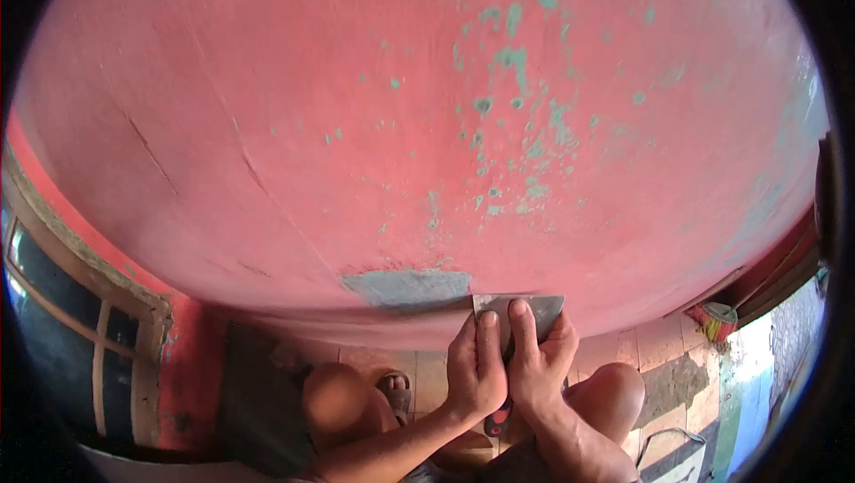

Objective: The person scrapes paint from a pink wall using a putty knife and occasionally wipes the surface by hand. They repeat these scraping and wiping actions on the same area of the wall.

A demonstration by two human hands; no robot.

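Note:
Both of my hands grip a wide scraper (549, 306) with a flat metal blade. Its front edge meets the pink painted wall (356, 198) low down. My left hand (476, 363) is closed around the left part of the tool, thumb pressed on the blade. On the other side my right hand (541, 360) is closed as well, its thumb also on the blade. The black and red handle (500, 418) sticks out below, between my wrists. Just left of the blade is a bare grey patch (405, 288) where the paint is gone.
Green specks (512, 60) show through the paint higher up. A window frame (107, 332) stands at the left. A broom head (715, 320) lies near the right corner. My bent knees (338, 398) and a sandaled foot (395, 387) are over the tiled floor (431, 376).

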